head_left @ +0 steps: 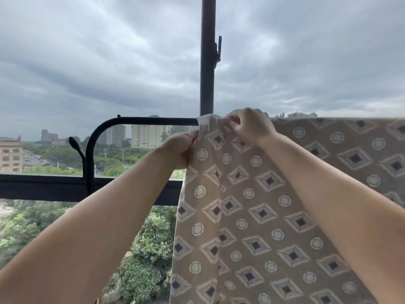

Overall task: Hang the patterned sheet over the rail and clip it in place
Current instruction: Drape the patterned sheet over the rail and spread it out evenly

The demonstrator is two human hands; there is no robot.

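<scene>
Patterned sheet draped over rail; both hands' grip, left hand and right hand, clamped on its edge at frame centre. Clipping remains; no clip visible.

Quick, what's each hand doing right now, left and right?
Left hand: closed, gripping the patterned sheet's left edge just below the rail.
Right hand: closed, pinching the sheet's top at the rail.

The rail is covered from the sheet's left edge rightwards by the patterned sheet, which is itself cut off by the right and bottom edges of the picture. The fingertips of the left hand are hidden behind the sheet's edge, and those of the right hand are curled out of sight into the bunched cloth, so whether a clip is held cannot be told. Both forearms are cropped by the frame, and the distant buildings are too small for detail.
</scene>
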